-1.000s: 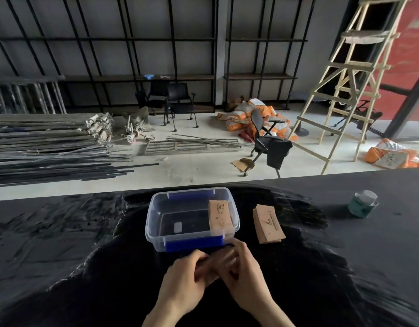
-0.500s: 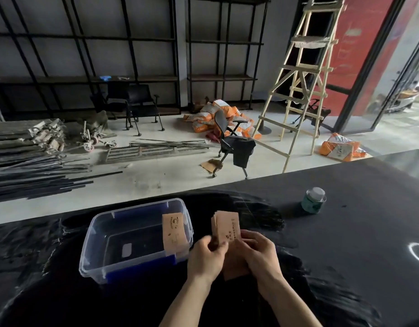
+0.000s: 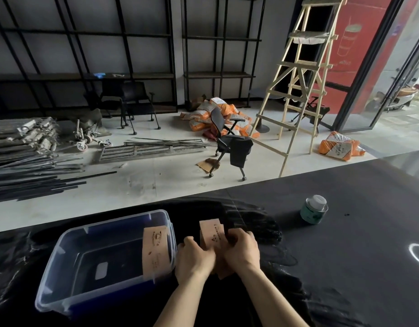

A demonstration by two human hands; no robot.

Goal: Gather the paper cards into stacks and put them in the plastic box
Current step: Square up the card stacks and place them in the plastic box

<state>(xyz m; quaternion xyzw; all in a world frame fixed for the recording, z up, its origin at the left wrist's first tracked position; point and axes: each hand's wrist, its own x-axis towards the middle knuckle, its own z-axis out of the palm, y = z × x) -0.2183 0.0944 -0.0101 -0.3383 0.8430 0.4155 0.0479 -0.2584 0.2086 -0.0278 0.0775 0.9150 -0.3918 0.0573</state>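
A clear plastic box point(image 3: 62, 263) with blue handles sits on the black table at the lower left. One stack of tan paper cards point(image 3: 155, 251) leans upright against its right inner wall. Just right of the box, a second stack of paper cards point(image 3: 212, 234) is pressed between both hands. My left hand point(image 3: 194, 258) grips its left side and my right hand point(image 3: 242, 250) grips its right side. The lower part of this stack is hidden by my fingers.
A small green jar with a white lid point(image 3: 314, 210) stands on the table to the right. The table's far edge point(image 3: 298, 178) runs behind it. Beyond lie the floor, an office chair point(image 3: 230, 147) and a wooden ladder point(image 3: 300, 74).
My hands moved from in front of the box to its right and closed around the second card stack. The view shifted right, so the box now sits further left.
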